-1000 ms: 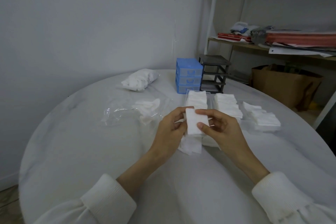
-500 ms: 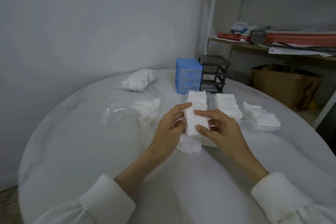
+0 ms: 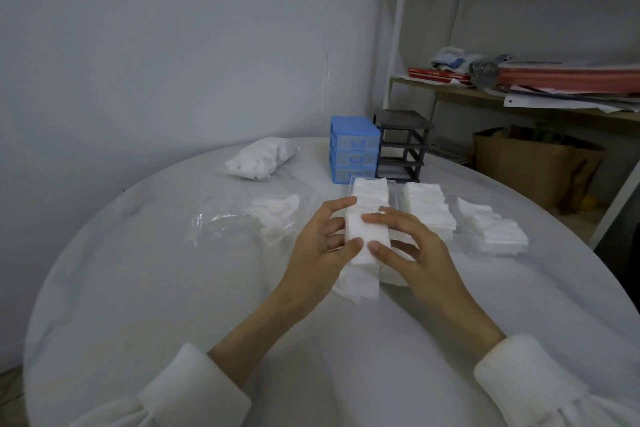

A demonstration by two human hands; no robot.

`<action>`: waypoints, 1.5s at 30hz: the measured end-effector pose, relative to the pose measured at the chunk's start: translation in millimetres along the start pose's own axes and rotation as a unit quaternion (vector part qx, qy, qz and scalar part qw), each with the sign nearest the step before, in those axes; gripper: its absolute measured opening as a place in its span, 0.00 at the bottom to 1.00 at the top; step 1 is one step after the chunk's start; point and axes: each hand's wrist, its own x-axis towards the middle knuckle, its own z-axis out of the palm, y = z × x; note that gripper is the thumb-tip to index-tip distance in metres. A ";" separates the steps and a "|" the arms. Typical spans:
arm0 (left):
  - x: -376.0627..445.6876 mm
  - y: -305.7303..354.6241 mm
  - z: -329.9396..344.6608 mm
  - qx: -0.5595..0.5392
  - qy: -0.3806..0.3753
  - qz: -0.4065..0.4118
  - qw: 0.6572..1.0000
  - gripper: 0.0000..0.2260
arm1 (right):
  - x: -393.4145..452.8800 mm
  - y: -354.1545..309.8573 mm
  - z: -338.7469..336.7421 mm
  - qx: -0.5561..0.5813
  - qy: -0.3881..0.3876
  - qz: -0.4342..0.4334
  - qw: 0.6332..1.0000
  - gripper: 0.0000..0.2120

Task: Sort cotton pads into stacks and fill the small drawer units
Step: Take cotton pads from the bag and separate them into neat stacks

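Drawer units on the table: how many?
2. The blue drawer unit stands at the table's far edge with three drawers shut; the dark grey drawer unit is right beside it on its right, its bays looking empty. None appears hidden.

Two arms come up from the bottom of the frame. Each one wears a white sleeve with a thick ribbed cuff, pushed back so the forearm is bare. The left hand [image 3: 320, 246] and the right hand [image 3: 417, 253] are bare too, with short, plain nails and no rings.
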 end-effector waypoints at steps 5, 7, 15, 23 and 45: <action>-0.1 0.5 -1.4 -0.002 0.018 0.004 1.000 0.20 | -2.6 -4.7 1.0 0.050 -0.019 0.014 0.998 0.12; -0.3 -0.2 -1.9 0.012 0.033 0.017 0.999 0.18 | -2.6 -6.0 1.1 0.054 -0.005 0.014 0.998 0.12; 2.6 -6.6 -3.6 0.120 0.068 0.062 0.988 0.13 | -3.0 -7.5 1.3 0.048 0.010 0.018 0.999 0.12; 4.4 -4.9 -7.1 0.182 0.114 0.043 0.976 0.13 | -2.7 -3.8 1.6 -0.012 -0.002 0.023 1.000 0.12; 5.2 -7.7 -13.6 0.238 0.197 0.052 0.950 0.13 | -7.4 7.9 -1.9 -0.273 -0.160 -0.029 0.948 0.09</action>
